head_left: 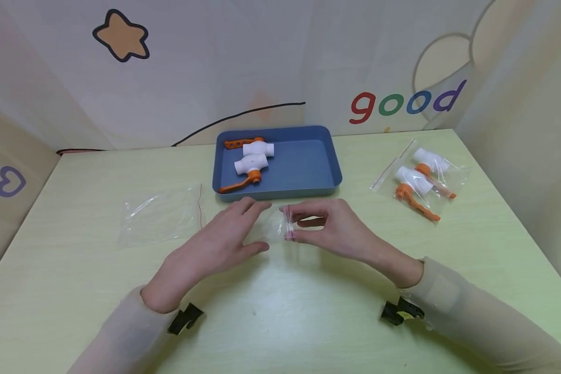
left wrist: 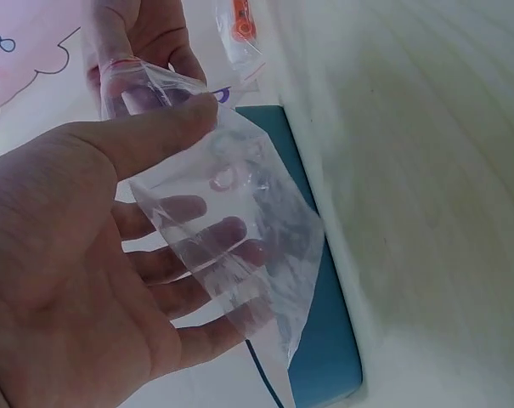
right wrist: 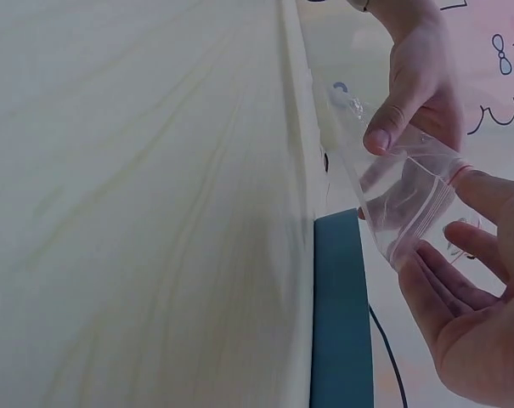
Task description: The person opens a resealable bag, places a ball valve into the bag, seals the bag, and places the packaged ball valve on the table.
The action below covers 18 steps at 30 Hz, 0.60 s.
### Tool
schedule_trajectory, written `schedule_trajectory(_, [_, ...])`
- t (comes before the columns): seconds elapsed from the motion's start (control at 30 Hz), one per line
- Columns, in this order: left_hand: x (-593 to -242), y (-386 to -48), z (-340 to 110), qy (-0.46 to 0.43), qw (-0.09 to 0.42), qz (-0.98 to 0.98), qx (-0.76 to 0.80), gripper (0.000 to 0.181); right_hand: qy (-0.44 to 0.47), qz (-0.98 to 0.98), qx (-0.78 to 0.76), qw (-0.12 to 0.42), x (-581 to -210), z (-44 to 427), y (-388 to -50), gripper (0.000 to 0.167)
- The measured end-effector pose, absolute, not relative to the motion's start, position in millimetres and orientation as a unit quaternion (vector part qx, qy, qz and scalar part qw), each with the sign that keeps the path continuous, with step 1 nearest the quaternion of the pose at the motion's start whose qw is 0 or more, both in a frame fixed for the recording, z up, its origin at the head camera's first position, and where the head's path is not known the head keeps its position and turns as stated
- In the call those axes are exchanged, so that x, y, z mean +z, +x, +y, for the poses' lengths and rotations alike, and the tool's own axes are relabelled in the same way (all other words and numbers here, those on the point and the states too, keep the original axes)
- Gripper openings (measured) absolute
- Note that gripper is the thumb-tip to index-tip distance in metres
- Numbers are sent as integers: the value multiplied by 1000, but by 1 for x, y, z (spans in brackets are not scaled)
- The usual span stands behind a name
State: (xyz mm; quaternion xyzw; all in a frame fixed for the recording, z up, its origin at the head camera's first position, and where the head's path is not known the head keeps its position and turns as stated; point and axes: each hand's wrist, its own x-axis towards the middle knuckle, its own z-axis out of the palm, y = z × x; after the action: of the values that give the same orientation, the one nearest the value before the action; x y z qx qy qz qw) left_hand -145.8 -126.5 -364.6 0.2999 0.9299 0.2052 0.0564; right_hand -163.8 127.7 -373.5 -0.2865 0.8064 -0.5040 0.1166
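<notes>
A clear zip bag (head_left: 275, 223) with a red line at its mouth is held above the table, in front of the blue tray. My right hand (head_left: 338, 228) grips its mouth end, thumb on one edge and fingers on the other, as the right wrist view shows. My left hand (head_left: 219, 239) is at the bag's other end, thumb and fingers spread apart. In the left wrist view the bag (left wrist: 248, 195) lies between that thumb and the fingers, which show through the film. No contents are visible in this bag.
The blue tray (head_left: 304, 166) at the table's back holds two white valves (head_left: 251, 164) with orange handles. Another clear zip bag (head_left: 161, 215) lies flat at the left. At the right lie bagged white valves (head_left: 413, 179) with orange handles. A curtain backs the table.
</notes>
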Motion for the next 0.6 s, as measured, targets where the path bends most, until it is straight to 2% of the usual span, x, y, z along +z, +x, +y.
schedule_trajectory(0.13, [-364, -146, -127, 304, 51, 929, 204, 67, -296, 802, -505, 117, -374, 127, -164, 47])
schedule_trajectory(0.27, [-362, -146, -126, 290, 69, 935, 194, 63, -306, 800, -502, 122, -375, 126, -166, 44])
schedule_trajectory(0.6, [-360, -146, -129, 267, 94, 942, 183, 65, -294, 827, -470, 96, -365, 133, -187, 15])
